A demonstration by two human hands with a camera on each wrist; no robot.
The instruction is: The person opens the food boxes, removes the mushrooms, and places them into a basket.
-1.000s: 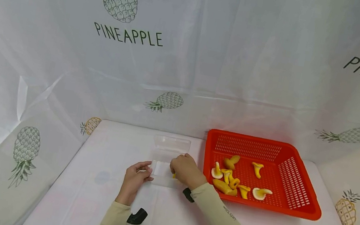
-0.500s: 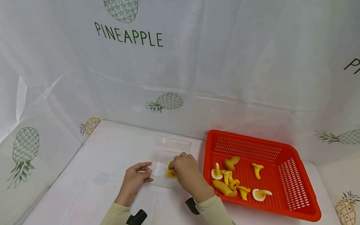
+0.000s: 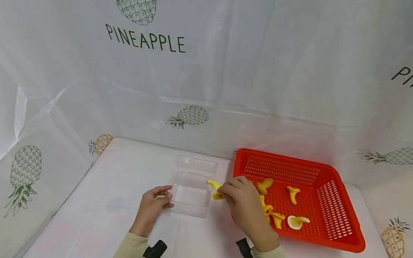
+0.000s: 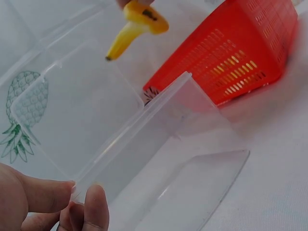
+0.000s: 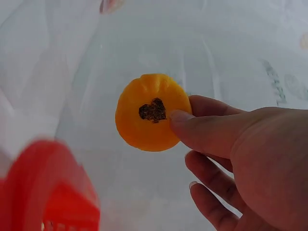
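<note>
My right hand [image 3: 248, 210] pinches a yellow mushroom [image 3: 215, 188] by its cap, between the clear plastic box and the red basket. A dark heart-shaped mark shows on the mushroom's round cap [image 5: 137, 130] in the right wrist view. In the left wrist view the stem [image 4: 120, 44] points down and away from the fingers. The clear box [image 3: 188, 209] stands on the table with its hinged lid [image 3: 196, 165] folded back. At the box's left edge, my left hand [image 3: 153, 207] holds the rim between thumb and fingers.
A red perforated basket [image 3: 335, 209] stands on the right of the table. Several yellow and brown mushrooms [image 3: 292, 195] lie in it, some partly hidden by my right hand. A white pineapple-printed sheet [image 3: 215, 80] hangs behind and at the sides.
My right hand has come up out of the box and moved right toward the basket, with the yellow mushroom in its fingers. My left hand has stayed at the box's edge.
</note>
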